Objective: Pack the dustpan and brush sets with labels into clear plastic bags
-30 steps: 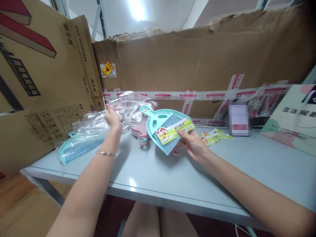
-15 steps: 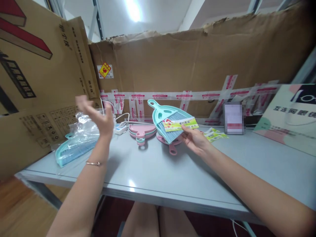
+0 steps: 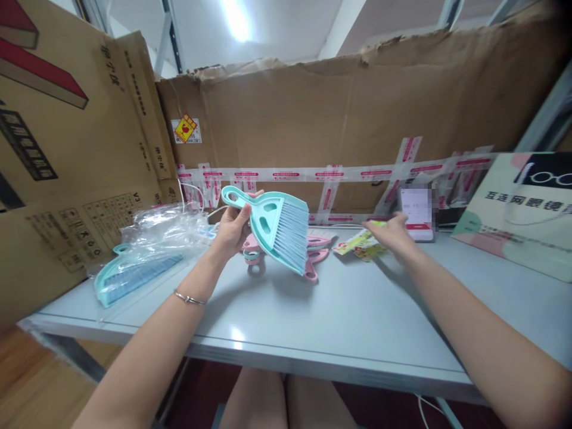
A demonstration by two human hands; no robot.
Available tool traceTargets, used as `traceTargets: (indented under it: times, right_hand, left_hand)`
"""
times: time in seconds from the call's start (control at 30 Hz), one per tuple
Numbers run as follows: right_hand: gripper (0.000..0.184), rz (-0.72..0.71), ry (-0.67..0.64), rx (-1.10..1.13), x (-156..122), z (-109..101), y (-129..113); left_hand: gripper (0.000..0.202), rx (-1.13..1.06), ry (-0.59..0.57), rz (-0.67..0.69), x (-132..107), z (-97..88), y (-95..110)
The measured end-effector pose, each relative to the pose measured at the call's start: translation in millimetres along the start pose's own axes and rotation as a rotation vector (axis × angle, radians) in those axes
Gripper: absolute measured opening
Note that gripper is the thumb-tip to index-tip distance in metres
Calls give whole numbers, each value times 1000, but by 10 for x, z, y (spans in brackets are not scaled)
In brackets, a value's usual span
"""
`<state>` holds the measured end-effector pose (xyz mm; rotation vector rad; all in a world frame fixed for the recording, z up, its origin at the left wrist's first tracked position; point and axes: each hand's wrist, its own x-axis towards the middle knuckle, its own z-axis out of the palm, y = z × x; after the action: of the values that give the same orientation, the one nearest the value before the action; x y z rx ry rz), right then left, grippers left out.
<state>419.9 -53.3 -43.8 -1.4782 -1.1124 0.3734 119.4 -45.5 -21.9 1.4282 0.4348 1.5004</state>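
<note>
My left hand (image 3: 233, 229) is closed round the looped handle of a mint-green dustpan (image 3: 263, 214), held tilted above the table. A brush (image 3: 292, 232) with pale blue bristles is nested in the pan. Out to the right, my right hand (image 3: 392, 233) is at several printed yellow-green cardboard labels (image 3: 355, 243). Its fingers are blurred, and whether they grip a label is unclear. Behind and below the held set are pink dustpans (image 3: 318, 257), partly covered by it.
At the left, a mint dustpan set (image 3: 134, 277) lies under clear plastic bags (image 3: 167, 223). A phone (image 3: 417, 211) leans at the back right, beside a printed board (image 3: 527, 214). Large cardboard boxes (image 3: 286, 119) wall the table's back and left.
My left hand has come down from the raised position and taken the dustpan's handle. The set has shifted left. My right hand has moved right with the label, off the dustpan.
</note>
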Motion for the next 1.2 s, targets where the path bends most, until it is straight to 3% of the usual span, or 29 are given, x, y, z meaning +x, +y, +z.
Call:
traceTargets:
  times: [0.07, 0.1, 0.17, 0.23, 0.27, 0.33, 0.47, 0.7, 0.8, 0.87, 0.93, 1.03, 1.13, 1.2]
  right_hand:
    - [46, -124, 150, 7, -50, 7, -69]
    - [43, -243, 143, 19, -126, 46, -134]
    - [32, -524, -64, 38, -332, 174, -297]
    - [29, -668, -356, 8, -532, 312, -452]
    - [28, -696, -451, -8, -607, 367, -509]
    - [29, -720, -500, -1, -698, 433, -571]
    - [39, -753, -425, 32, -737, 458, -545]
    - [15, -844, -423, 40, -828, 471, -612]
    - [6, -875, -228, 77, -814, 372, -701]
    - [6, -880, -88, 85, -731, 296, -716]
    - [10, -912, -31, 44, -588, 270, -663]
    - [21, -1022, -134, -193, -331, 372, -455]
    - [32, -1029, -371, -509, -152, 560, -190]
    - [36, -985, -536, -576, -107, 664, -44]
  left_hand:
    - [44, 38, -48, 6, -9, 42, -16]
    - [42, 56, -87, 2, -24, 81, -22]
    - [40, 73, -165, -2, -69, 168, -21]
    - [40, 69, -224, 12, -117, 232, 2]
    - [40, 70, -245, 15, -137, 247, 22]
    - [39, 84, -279, 15, -162, 244, 73]
    - [36, 165, -356, 25, -183, 225, 179]
    - [28, 398, -361, 249, -240, 399, 254]
    - [27, 480, -201, 405, -198, 340, 338]
    - [29, 526, 27, 526, -142, 223, 397]
    - [33, 595, 232, 605, -82, 74, 407]
    - [36, 765, 377, 597, -17, -133, 275]
    - [37, 950, 421, 539, 14, -270, 33]
    - [36, 1040, 423, 505, 21, -319, -119]
